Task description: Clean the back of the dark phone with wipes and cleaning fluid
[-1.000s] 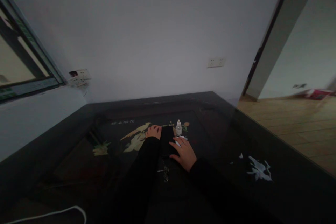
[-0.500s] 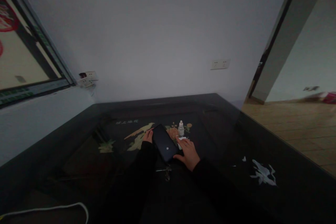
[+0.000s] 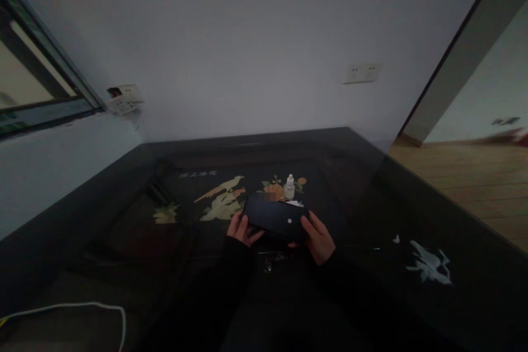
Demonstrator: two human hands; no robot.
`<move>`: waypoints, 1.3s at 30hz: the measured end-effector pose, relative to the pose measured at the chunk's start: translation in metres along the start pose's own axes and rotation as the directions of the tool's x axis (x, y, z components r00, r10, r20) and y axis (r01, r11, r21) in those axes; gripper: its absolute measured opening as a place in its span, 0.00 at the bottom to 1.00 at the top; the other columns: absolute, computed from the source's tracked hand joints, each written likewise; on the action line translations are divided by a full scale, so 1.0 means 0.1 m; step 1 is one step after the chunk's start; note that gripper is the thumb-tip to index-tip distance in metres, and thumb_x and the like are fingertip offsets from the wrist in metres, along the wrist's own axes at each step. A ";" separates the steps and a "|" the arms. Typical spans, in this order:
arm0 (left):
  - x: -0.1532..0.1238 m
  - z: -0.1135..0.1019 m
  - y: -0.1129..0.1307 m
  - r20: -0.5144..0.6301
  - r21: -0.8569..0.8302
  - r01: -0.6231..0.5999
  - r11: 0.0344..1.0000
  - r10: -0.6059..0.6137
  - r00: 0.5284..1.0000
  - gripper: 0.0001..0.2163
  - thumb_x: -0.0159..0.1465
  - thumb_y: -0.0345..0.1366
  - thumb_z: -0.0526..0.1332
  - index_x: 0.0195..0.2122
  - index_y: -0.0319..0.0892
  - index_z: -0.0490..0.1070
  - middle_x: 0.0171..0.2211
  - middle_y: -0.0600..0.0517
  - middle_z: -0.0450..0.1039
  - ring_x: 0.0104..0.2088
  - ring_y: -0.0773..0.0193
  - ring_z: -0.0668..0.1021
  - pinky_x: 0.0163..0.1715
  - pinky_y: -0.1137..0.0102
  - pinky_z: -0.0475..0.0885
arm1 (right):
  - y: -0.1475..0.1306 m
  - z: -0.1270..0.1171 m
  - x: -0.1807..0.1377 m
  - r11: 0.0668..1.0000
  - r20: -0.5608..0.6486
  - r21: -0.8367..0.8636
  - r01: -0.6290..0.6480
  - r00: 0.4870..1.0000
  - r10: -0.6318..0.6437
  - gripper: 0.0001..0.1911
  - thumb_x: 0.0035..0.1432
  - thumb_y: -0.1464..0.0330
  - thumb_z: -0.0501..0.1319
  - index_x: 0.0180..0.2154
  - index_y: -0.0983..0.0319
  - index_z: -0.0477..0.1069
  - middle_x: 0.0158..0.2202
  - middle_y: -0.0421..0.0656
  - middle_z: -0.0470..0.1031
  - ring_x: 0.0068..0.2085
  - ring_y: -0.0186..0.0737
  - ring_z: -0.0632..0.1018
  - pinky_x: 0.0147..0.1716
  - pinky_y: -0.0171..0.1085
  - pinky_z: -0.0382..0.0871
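Observation:
A dark smartphone (image 3: pixel 268 214) with a small pale round mark on its screen lies lengthwise between my hands. My left hand (image 3: pixel 242 229) grips its left end, thumb on the front. At the other end, my right hand (image 3: pixel 318 236) holds it with the thumb near the pale mark. Just beyond the phone stands a small white-capped dropper bottle (image 3: pixel 289 187), upright. Some white paper or tissue (image 3: pixel 295 203) shows behind the phone's upper edge, partly hidden. Nearer to me, below the phone, are small shiny items (image 3: pixel 268 265), too dim to name.
The black glossy tabletop (image 3: pixel 346 170) bears a bird-and-flower picture (image 3: pixel 223 201). Crumpled white scraps (image 3: pixel 429 264) lie to the right. A white cable (image 3: pixel 82 304) runs along the lower left. A wall (image 3: pixel 239 66) with sockets (image 3: pixel 362 73) stands behind the table.
The phone has turned from a slanted upright position to nearly level. My right hand has moved from beside its lower edge to gripping its right end. The camera view has shifted slightly.

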State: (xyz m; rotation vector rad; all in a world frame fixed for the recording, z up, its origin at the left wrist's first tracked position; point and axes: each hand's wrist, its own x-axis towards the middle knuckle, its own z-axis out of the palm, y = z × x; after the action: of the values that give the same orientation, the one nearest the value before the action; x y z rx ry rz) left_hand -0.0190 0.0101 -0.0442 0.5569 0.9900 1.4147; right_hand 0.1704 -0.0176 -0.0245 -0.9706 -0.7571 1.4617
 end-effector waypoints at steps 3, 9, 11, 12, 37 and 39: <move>0.06 0.01 0.08 0.121 0.257 -0.233 0.938 0.208 0.971 0.16 0.50 0.47 0.62 0.36 0.43 0.69 0.38 0.50 0.66 0.34 0.64 0.74 0.26 0.68 0.75 | -0.01 -0.07 0.08 0.996 -0.195 -0.039 0.078 0.977 -0.084 0.25 0.45 0.54 0.63 0.44 0.59 0.67 0.42 0.45 0.72 0.36 0.43 0.74 0.21 0.35 0.73; 0.07 -0.06 0.05 0.267 0.415 -0.312 0.854 0.214 0.940 0.14 0.52 0.40 0.61 0.38 0.40 0.68 0.24 0.56 0.68 0.16 0.73 0.70 0.15 0.75 0.69 | -0.01 -0.13 0.14 0.969 -0.223 -0.158 0.191 0.949 -0.223 0.23 0.51 0.54 0.58 0.46 0.58 0.67 0.40 0.44 0.72 0.37 0.43 0.74 0.24 0.37 0.75; 0.05 -0.06 0.03 0.280 0.416 -0.310 0.855 0.203 0.938 0.16 0.51 0.38 0.61 0.40 0.39 0.66 0.25 0.55 0.69 0.19 0.70 0.74 0.18 0.75 0.70 | -0.03 -0.11 0.12 0.956 -0.159 -0.190 0.222 0.954 -0.253 0.22 0.52 0.55 0.57 0.47 0.58 0.65 0.40 0.44 0.71 0.36 0.42 0.74 0.24 0.36 0.75; 0.04 -0.06 0.02 0.288 0.419 -0.303 0.856 0.191 0.938 0.17 0.51 0.38 0.61 0.42 0.39 0.65 0.26 0.54 0.70 0.20 0.69 0.75 0.18 0.74 0.70 | -0.05 -0.10 0.10 0.950 -0.123 -0.213 0.227 0.959 -0.257 0.22 0.52 0.55 0.57 0.47 0.57 0.64 0.41 0.44 0.71 0.36 0.42 0.74 0.23 0.36 0.74; 0.04 -0.12 0.16 0.444 0.509 -0.147 0.848 -0.112 0.889 0.10 0.45 0.25 0.60 0.28 0.39 0.62 0.18 0.56 0.67 0.28 0.57 0.79 0.23 0.75 0.69 | -0.35 -0.13 -0.04 0.805 0.208 -0.505 0.310 0.950 -0.235 0.20 0.47 0.53 0.60 0.34 0.62 0.74 0.30 0.43 0.75 0.31 0.43 0.75 0.28 0.38 0.72; 0.05 -0.12 0.18 0.457 0.520 -0.136 0.843 -0.141 0.878 0.10 0.44 0.24 0.60 0.28 0.38 0.63 0.19 0.55 0.69 0.28 0.57 0.79 0.23 0.75 0.69 | -0.34 -0.14 -0.04 0.837 0.205 -0.475 0.272 0.959 -0.195 0.21 0.47 0.53 0.59 0.37 0.62 0.73 0.33 0.44 0.75 0.32 0.43 0.75 0.28 0.39 0.72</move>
State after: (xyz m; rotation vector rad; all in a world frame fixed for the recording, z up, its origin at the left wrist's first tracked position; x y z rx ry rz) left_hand -0.0395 0.0141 -0.0367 1.2650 0.9672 0.8978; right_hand 0.1983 -0.0180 -0.0004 -1.1127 -1.3657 1.1467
